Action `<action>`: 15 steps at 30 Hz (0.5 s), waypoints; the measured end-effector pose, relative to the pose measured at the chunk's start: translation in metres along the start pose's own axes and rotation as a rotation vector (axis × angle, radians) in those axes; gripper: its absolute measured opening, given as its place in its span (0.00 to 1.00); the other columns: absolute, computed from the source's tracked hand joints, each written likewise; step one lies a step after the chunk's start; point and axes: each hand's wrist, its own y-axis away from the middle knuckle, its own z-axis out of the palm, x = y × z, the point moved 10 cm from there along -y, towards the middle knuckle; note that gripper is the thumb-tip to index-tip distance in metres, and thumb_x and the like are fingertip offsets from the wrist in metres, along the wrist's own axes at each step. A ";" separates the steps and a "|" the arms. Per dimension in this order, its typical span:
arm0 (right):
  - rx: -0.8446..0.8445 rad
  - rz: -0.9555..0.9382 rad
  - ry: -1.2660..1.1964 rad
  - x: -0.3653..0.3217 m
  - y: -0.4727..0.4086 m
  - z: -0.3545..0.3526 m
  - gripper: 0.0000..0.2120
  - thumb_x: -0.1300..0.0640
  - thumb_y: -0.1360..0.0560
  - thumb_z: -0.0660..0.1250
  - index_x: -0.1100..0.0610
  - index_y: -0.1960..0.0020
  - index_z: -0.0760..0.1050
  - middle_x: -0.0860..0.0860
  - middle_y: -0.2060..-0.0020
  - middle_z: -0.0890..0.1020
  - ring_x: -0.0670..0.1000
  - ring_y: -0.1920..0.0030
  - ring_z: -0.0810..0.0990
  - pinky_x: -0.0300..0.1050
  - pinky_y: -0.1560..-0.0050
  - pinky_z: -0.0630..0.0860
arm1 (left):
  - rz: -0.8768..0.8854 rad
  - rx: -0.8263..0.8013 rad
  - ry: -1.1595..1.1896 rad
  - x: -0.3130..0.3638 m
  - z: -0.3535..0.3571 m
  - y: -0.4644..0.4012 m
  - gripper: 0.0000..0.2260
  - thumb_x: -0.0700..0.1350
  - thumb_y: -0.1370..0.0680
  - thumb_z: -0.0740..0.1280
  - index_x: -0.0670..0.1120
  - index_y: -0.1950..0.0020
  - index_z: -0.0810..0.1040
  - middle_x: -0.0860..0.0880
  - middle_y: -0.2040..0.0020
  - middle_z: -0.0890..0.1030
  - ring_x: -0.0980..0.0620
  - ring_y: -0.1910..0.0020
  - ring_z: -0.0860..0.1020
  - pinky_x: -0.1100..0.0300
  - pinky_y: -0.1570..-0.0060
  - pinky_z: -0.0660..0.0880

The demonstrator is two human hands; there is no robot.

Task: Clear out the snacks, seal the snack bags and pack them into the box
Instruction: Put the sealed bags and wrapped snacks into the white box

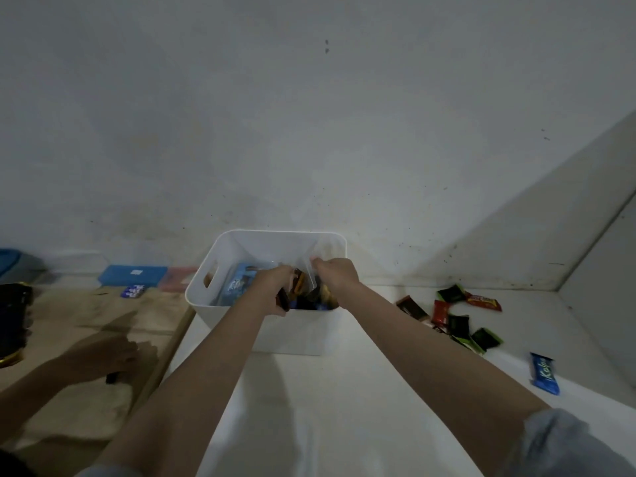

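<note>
Both hands reach into the white box (241,270) on the bench (344,407). The left hand (275,287) is curled around dark snack packets, and the right hand (335,275) pinches the top edge of a clear snack bag (308,273) inside the box. Loose snacks (454,318) lie on the bench to the right, well apart.

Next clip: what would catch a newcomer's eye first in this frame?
Both hands, left and right, reach into the white box at centre, gripping a clear snack bag over other packets. Loose wrapped snacks lie scattered on the white surface to the right, and another person's hand rests at far left.
</note>
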 end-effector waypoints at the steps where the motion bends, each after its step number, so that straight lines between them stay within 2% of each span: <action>1: 0.007 -0.015 -0.008 0.001 0.001 -0.002 0.18 0.47 0.26 0.64 0.56 0.70 0.70 0.51 0.71 0.74 0.51 0.68 0.73 0.42 0.68 0.68 | -0.030 -0.015 0.056 -0.001 0.001 0.000 0.12 0.49 0.24 0.65 0.42 0.50 0.71 0.42 0.50 0.72 0.42 0.56 0.74 0.45 0.47 0.73; 3: 0.036 -0.059 -0.028 0.003 0.002 -0.008 0.20 0.51 0.26 0.63 0.55 0.74 0.63 0.49 0.77 0.66 0.50 0.73 0.66 0.41 0.71 0.63 | -0.066 -0.055 0.124 -0.001 0.007 0.000 0.21 0.57 0.24 0.63 0.43 0.39 0.68 0.41 0.42 0.72 0.37 0.41 0.73 0.38 0.37 0.67; 4: 0.051 -0.077 -0.037 0.005 0.004 -0.013 0.20 0.53 0.26 0.62 0.54 0.74 0.60 0.49 0.78 0.64 0.50 0.74 0.64 0.41 0.71 0.61 | -0.071 -0.048 0.144 0.000 0.008 0.001 0.27 0.60 0.24 0.63 0.45 0.32 0.65 0.41 0.35 0.70 0.36 0.34 0.68 0.35 0.34 0.63; 6: 0.083 -0.108 -0.053 0.009 0.007 -0.024 0.18 0.56 0.27 0.61 0.56 0.73 0.61 0.49 0.77 0.63 0.50 0.74 0.62 0.42 0.71 0.60 | -0.045 0.014 0.182 0.007 0.009 0.004 0.32 0.63 0.25 0.62 0.49 0.26 0.60 0.42 0.27 0.65 0.35 0.29 0.63 0.32 0.34 0.60; 8: 0.114 -0.133 -0.060 0.014 0.013 -0.038 0.15 0.57 0.26 0.61 0.63 0.69 0.68 0.53 0.74 0.67 0.51 0.71 0.65 0.43 0.69 0.62 | -0.001 0.070 0.197 0.015 0.012 0.009 0.31 0.62 0.25 0.61 0.49 0.26 0.60 0.43 0.28 0.65 0.36 0.30 0.65 0.34 0.35 0.63; 10: 0.151 -0.154 -0.070 0.020 0.018 -0.055 0.16 0.56 0.25 0.61 0.71 0.58 0.74 0.61 0.68 0.74 0.53 0.67 0.72 0.44 0.66 0.68 | 0.062 0.106 0.187 0.022 0.021 0.016 0.30 0.61 0.25 0.62 0.46 0.28 0.63 0.42 0.34 0.70 0.38 0.35 0.70 0.41 0.36 0.69; 11: 0.171 -0.156 -0.069 0.026 0.020 -0.065 0.17 0.55 0.25 0.61 0.71 0.54 0.75 0.64 0.63 0.78 0.56 0.65 0.76 0.47 0.64 0.73 | 0.112 0.130 0.164 0.025 0.026 0.019 0.30 0.60 0.25 0.62 0.45 0.29 0.64 0.42 0.37 0.72 0.39 0.38 0.72 0.43 0.37 0.70; 12: 0.192 -0.153 -0.062 0.033 0.021 -0.075 0.16 0.54 0.24 0.62 0.69 0.54 0.76 0.62 0.60 0.80 0.58 0.61 0.79 0.49 0.60 0.77 | 0.179 0.166 0.110 0.027 0.033 0.023 0.29 0.59 0.25 0.63 0.43 0.31 0.65 0.43 0.40 0.73 0.40 0.40 0.73 0.44 0.37 0.71; 13: 0.209 -0.150 -0.051 0.041 0.022 -0.087 0.14 0.54 0.24 0.62 0.66 0.58 0.78 0.58 0.61 0.81 0.57 0.59 0.80 0.50 0.59 0.77 | 0.262 0.206 0.042 0.029 0.042 0.029 0.27 0.57 0.25 0.62 0.42 0.33 0.68 0.42 0.41 0.75 0.41 0.41 0.74 0.47 0.38 0.72; 15: 0.240 -0.158 -0.004 0.061 0.023 -0.113 0.11 0.54 0.23 0.63 0.55 0.64 0.75 0.49 0.66 0.79 0.51 0.62 0.77 0.42 0.65 0.72 | 0.466 0.264 -0.051 0.029 0.069 0.047 0.21 0.52 0.24 0.64 0.40 0.37 0.73 0.42 0.42 0.78 0.44 0.43 0.75 0.56 0.44 0.71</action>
